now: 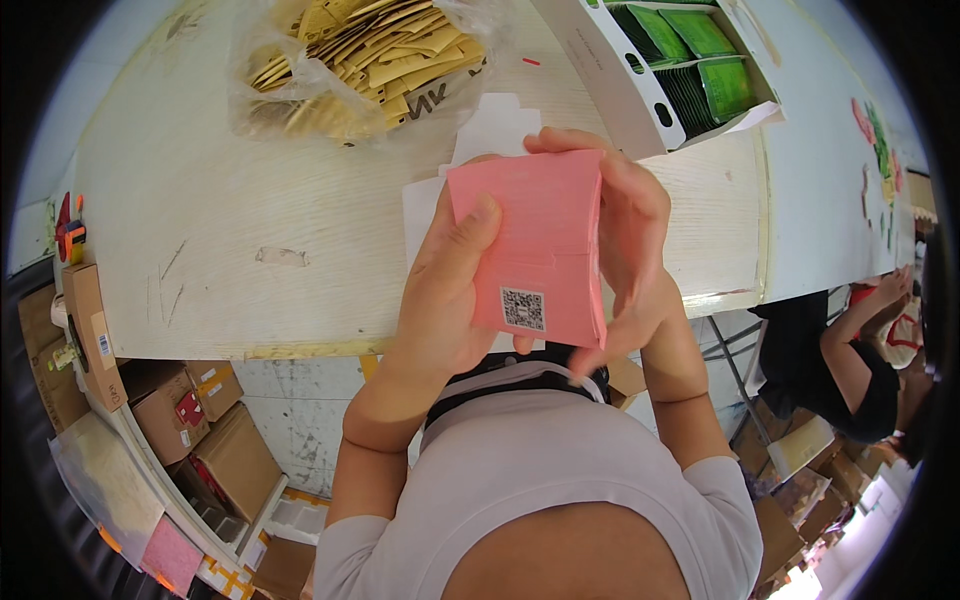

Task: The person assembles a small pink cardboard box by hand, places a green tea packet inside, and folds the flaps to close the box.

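A pink packet or stack of pink packets [536, 232], with a printed square code near its lower edge, is held up above the table's front edge. My left hand [454, 277] grips it from the left, thumb across its face. Curved round the packet's right side is my right hand [637, 240], fingers at the top corner and thumb by the lower corner, slightly blurred; whether it presses on the packet is not clear. Behind the hands lie white paper or card pieces [499, 124] on the table.
A clear plastic bag of yellow paper packets [390, 52] lies at the back left. A white box [600, 67] of green sachets [724, 88] stands at the back right. Cardboard boxes [236, 457] fill a low shelf at left. Another person [862, 360] is at the far right.
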Demonstrator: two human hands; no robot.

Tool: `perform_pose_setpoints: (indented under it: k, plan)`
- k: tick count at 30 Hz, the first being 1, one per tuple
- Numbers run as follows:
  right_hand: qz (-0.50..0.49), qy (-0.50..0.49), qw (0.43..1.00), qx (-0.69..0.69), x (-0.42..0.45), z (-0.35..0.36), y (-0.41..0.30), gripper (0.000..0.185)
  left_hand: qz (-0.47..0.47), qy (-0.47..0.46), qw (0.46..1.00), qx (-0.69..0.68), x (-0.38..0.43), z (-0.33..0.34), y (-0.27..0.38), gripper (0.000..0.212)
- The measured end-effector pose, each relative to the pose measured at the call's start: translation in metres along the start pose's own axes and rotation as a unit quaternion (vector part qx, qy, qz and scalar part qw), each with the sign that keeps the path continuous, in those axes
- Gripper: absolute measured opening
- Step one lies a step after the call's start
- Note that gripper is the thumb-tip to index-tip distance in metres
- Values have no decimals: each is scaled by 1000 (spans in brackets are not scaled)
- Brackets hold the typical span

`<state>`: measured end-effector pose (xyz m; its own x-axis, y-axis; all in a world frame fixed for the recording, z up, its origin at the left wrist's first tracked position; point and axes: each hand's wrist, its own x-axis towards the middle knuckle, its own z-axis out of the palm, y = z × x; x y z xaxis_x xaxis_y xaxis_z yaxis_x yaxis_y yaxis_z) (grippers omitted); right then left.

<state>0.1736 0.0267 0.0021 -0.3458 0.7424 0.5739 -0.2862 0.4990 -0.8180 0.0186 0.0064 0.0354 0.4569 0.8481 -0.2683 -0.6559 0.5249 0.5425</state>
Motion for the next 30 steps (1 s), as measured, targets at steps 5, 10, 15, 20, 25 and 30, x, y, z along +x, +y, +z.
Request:
perform_pose_setpoints:
  k: [5,10,15,20,25,30]
  plan:
    - [-6,-1,1000,20,5,0,-3,104,-6,3,1000,-3,1,-2,-4,38]
    - [48,25,995,87,4,1,-14,73,-24,12,999,-28,-1,-4,-1,40]
    - [23,30,999,28,5,2,-19,40,0,43,999,-6,2,4,-4,46]
    - [-4,60,998,12,0,3,-21,27,34,66,997,12,5,11,-2,50]
    - [18,106,992,72,-2,12,-26,24,65,-45,996,-36,3,-7,-4,52]
    - [-9,108,993,38,-8,8,-23,25,112,103,988,-36,4,4,-9,54]
